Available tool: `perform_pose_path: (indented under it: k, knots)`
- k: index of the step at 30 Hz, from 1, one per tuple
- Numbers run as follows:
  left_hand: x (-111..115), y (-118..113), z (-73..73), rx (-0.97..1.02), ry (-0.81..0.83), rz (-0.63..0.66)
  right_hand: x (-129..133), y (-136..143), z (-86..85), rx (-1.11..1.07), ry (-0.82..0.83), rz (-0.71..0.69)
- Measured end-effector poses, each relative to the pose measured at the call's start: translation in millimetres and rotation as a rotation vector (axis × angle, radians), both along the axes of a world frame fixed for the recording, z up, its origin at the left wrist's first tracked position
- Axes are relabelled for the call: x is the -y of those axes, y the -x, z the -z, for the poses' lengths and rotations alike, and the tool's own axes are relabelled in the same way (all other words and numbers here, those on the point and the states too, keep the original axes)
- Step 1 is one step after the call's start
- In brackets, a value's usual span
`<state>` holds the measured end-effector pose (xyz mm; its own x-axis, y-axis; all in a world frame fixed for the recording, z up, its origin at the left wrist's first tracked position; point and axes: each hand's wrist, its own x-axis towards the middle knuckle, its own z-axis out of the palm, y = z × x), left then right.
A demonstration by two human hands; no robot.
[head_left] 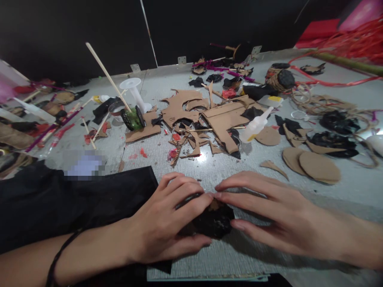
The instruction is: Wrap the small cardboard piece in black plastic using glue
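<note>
A shiny black wrapped piece point(216, 221) with a small patch of brown cardboard showing lies on the grey table between my hands. My left hand point(172, 219) is curved over its left side, fingers wrapped round it and the thumb at its near edge. From the right, my right hand point(275, 211) reaches in with fingers spread, fingertips touching or very near the piece's right and far edges. A black cloth or sheet point(119, 191) lies under and left of my left hand. Two cardboard ovals point(320, 167) overlap beyond my right hand.
Cut cardboard scraps point(227, 119) cover the table's middle. A white glue bottle point(257, 125) lies beside them. Further left, a stick point(107, 75) stands in a green roll point(133, 119) near a white spool point(136, 95). Brown twine point(317, 101) and red string point(353, 44) are at the right.
</note>
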<state>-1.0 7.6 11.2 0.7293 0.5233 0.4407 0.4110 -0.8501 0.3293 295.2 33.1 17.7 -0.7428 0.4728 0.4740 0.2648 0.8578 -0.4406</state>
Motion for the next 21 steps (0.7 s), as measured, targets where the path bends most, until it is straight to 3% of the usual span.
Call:
perform_pose_path:
  k: [12,21]
  knots:
    - [1.4,1.9,-1.7,-0.008,-0.009,-0.002,0.1,0.0,0.5,0.024,-0.039,0.000]
    - [0.0,1.9,1.5,-0.005,-0.005,-0.018,-1.1,1.1,-3.1,0.099,0.044,-0.027]
